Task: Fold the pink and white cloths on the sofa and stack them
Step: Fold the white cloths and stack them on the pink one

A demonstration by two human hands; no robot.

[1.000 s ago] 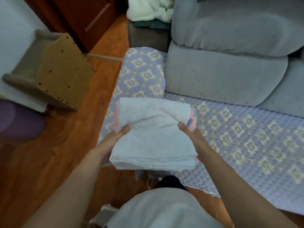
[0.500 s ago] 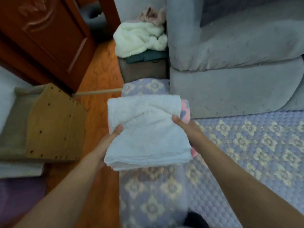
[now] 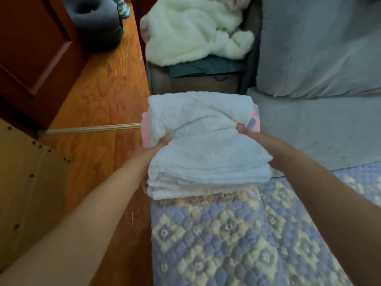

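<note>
The stack, white cloth (image 3: 206, 145) over pink cloth (image 3: 147, 131), has been carried away from the quilted seat towards the end of the sofa (image 3: 309, 124); a second ago it sat over the seat cover (image 3: 216, 240), now its far edge reaches the brown box (image 3: 198, 83) holding the fluffy blanket (image 3: 191, 32). The left hand (image 3: 148, 151) has slid further beneath the stack's left side. The right hand (image 3: 257, 145) now pinches deeper, bunching the white cloth. More floor (image 3: 107, 96) and door (image 3: 35, 48) show on the left
</note>
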